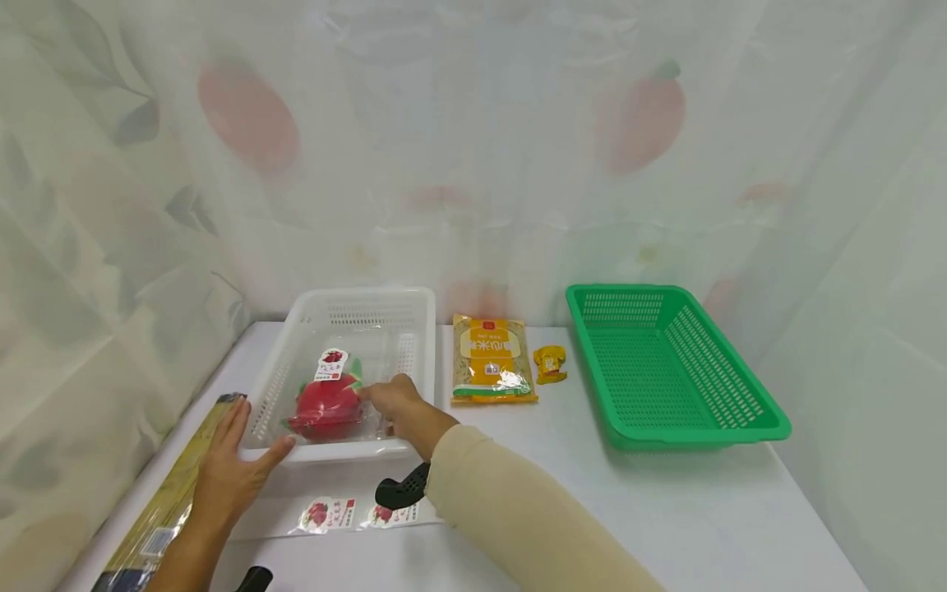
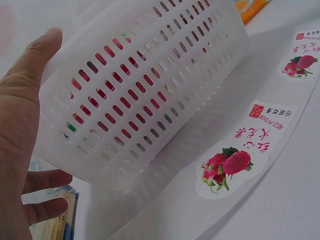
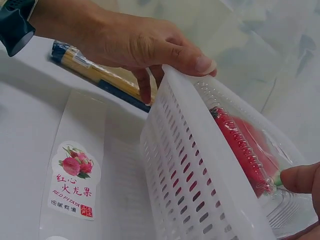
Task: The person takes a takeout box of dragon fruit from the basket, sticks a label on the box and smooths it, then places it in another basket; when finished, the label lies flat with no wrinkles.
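Observation:
A white plastic basket [image 1: 425, 329] stands on the left of the table. Inside it lies a clear plastic box [image 1: 370, 341] with a red dragon fruit [image 1: 329, 407] and a pitaya sticker [image 1: 330, 365] on its lid. My left hand [image 1: 229, 473] holds the basket's near left corner, thumb over the rim and fingers outside, as the right wrist view shows. Reaching into the basket, my right hand [image 1: 403, 407] grips the right side of the box; its thumb [image 3: 299, 179] rests against the plastic beside the fruit. Some of its fingers are hidden.
A strip of pitaya stickers [image 1: 325, 515] lies in front of the basket. Along the left edge is a long yellow packet [image 1: 173, 485]. Right of the basket lie a grain bag [image 1: 491, 362] and a small yellow packet [image 1: 551, 364]; a green basket [image 1: 614, 411] stands farther right.

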{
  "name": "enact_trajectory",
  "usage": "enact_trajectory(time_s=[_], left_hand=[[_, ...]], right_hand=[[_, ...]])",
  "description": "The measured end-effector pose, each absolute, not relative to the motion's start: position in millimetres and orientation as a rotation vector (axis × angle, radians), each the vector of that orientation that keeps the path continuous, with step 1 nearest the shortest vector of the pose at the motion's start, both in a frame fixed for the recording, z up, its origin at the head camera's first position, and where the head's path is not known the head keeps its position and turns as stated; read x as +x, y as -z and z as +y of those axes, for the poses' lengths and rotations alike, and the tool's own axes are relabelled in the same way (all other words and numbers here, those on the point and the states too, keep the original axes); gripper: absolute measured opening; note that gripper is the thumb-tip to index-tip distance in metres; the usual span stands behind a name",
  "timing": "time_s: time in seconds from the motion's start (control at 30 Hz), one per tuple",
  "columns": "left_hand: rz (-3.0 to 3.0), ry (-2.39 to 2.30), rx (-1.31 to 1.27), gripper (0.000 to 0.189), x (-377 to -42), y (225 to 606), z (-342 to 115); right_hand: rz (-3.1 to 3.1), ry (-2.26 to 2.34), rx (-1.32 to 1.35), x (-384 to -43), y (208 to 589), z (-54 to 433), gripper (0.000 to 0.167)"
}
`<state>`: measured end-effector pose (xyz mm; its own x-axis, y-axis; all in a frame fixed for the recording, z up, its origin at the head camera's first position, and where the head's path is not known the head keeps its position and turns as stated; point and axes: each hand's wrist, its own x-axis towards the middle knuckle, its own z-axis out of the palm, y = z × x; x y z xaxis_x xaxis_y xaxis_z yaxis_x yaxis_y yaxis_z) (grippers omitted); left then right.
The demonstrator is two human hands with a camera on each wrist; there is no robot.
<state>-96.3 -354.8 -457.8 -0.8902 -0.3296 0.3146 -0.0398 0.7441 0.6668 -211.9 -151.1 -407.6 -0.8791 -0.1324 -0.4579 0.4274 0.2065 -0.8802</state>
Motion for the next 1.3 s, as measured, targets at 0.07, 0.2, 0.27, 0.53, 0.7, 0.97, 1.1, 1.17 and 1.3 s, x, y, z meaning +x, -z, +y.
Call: enact_trajectory(time_s=[0.07,0.2,0.27,0.53,0.7,0.97,1.1,1.17,1.3], left_hand=[[-2.529,0.95,0.285,0.093,-97.0,457.9,-354.6],[-2.54,0.947,0.28,0.093,-97.7,458.6,-354.7],[-2.544,0.939,0.262,0.093,-97.4,458.6,-355.8],[-2.597,0.881,0.252,0.094,-95.8,454.2,-358.4],[-2.638,0.854,0.218,0.088,-96.1,446.9,-360.2],[-2.59,0.836,0.131,0.073,-102.9,419.8,-354.2],[-2.55,0.764,0.092,0.071,-103.8,403.9,-347.6],[-2.519,0.708,0.071,0.07,-104.0,395.6,-344.0],[-2.525,0.594,0.058,0.074,-102.3,378.4,-337.0]], right_hand=[[2.045,1.713,0.277,-212.1,406.6,-150.2,0.058],[2.063,1.712,0.277,-210.2,403.5,-147.3,0.058],[2.069,1.723,0.265,-208.1,401.0,-145.3,0.061],[2.141,1.669,0.131,-198.2,383.1,-128.8,0.068],[2.23,1.588,-0.041,-193.1,375.3,-114.2,0.07],[2.456,1.429,-0.431,-181.9,355.0,-85.4,0.068],[2.585,1.395,-0.626,-178.3,344.5,-61.9,0.063],[2.671,1.373,-0.723,-176.8,339.6,-48.5,0.062],[2.872,1.325,-0.936,-174.6,327.9,-19.0,0.059]])
